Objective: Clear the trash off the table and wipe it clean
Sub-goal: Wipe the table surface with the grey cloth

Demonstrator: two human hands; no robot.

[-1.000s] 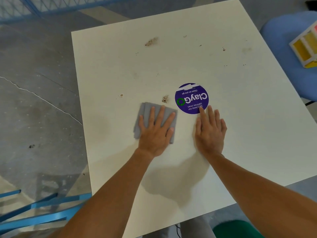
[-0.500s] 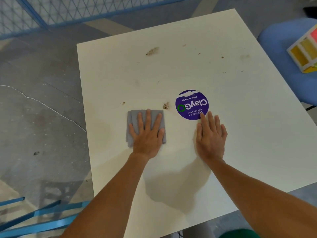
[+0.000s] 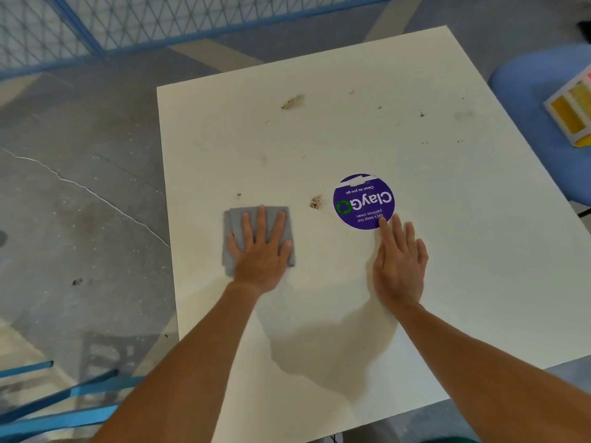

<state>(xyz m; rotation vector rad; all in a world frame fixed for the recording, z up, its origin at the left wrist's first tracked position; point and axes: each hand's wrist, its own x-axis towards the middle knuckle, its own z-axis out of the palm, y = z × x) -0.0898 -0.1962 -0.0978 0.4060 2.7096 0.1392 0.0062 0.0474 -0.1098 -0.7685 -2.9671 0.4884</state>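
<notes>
Head: L hand flat on folded grey cloth, R hand flat on smooth white table.

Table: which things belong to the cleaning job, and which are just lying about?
Job: table, grey cloth under the left hand, brown crumb stains.
Lying about: purple round sticker, yellow box on the blue chair, blue fence.

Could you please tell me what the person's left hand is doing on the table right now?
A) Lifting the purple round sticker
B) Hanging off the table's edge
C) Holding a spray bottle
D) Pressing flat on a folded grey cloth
D: the left hand lies with straight fingers flat on the folded grey cloth on the white table. The purple round sticker lies flat near the right hand.
</notes>
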